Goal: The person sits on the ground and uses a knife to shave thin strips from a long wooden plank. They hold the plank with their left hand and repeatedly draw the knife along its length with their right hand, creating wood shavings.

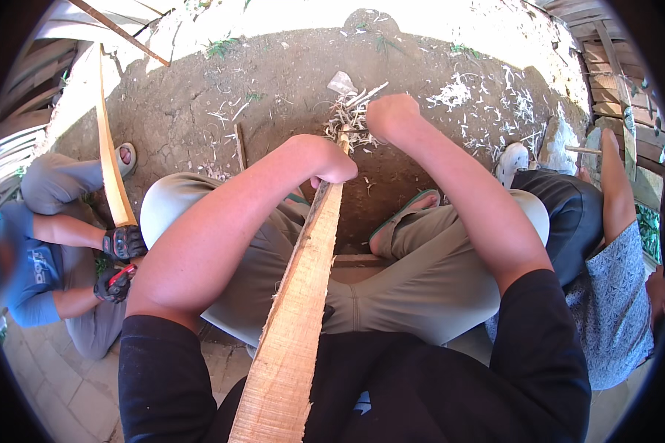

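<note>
A long pale wooden plank runs from my chest down between my knees, narrowing toward its far end. Around its narrow part my left hand is closed, with the fingers mostly hidden behind the wrist. My right hand makes a fist just beyond and to the right. From that fist a thin dark knife blade reaches across the plank's far tip; the handle is hidden in the fist. Curled wood shavings lie heaped on the dirt around the tip.
At the left a person in dark gloves holds another long plank. Close on my right sits a person in a patterned shirt, one arm stretched forward. A pale stone and scattered shavings lie on the ground ahead.
</note>
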{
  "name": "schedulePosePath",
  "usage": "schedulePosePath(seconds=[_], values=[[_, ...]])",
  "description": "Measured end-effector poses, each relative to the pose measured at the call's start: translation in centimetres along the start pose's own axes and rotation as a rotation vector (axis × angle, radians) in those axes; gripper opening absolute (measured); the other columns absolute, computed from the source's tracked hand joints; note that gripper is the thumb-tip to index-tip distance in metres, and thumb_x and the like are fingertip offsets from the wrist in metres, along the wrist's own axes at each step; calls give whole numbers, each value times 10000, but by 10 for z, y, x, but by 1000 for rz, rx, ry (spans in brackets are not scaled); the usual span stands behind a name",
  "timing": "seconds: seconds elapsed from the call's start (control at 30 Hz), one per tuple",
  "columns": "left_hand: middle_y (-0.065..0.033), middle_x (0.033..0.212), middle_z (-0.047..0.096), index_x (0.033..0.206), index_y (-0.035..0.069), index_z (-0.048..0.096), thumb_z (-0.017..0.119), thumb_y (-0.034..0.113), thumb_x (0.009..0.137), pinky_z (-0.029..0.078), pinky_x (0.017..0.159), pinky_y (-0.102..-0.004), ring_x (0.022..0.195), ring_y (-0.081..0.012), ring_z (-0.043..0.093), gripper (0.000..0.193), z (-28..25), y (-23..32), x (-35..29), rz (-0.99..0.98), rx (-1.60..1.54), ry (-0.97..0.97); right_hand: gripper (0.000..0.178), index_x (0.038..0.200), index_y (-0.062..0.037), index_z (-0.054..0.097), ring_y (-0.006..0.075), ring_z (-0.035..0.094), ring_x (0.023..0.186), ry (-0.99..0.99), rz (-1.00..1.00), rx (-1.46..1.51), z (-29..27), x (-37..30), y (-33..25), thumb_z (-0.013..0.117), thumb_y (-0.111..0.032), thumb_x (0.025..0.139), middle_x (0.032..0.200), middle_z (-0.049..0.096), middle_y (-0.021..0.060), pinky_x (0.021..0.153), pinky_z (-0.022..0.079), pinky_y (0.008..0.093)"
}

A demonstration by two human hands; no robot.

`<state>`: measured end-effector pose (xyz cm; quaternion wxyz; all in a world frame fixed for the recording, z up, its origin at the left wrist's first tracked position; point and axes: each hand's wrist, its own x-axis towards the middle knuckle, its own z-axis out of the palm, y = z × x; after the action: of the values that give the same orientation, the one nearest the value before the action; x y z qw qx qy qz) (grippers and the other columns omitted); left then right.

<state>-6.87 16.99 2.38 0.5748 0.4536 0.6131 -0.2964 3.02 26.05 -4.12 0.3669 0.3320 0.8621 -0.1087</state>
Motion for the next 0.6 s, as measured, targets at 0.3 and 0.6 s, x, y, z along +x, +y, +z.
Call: schedulePosePath(seconds=[0.3, 0.6], values=[[-175, 1083, 648, 1222, -33, 575, 391, 293, 855, 499, 810, -364, 840, -232, 657, 525, -4, 2, -7, -26, 31, -26, 288, 1069, -60, 709, 264, 678, 981, -165, -71, -29, 16, 15, 7, 548, -124, 838, 1076, 698, 117, 782, 543, 360], [-175, 1081, 650, 1200, -30, 595, 406, 324, 859, 492, 809, -367, 849, -233, 654, 527, -3, 2, -7, -25, 12, 2, 369, 1115, -9, 666, 252, 632, 766, -479, 41, 375, 42, 37, 21, 407, -119, 876, 1016, 677, 149, 700, 514, 415]])
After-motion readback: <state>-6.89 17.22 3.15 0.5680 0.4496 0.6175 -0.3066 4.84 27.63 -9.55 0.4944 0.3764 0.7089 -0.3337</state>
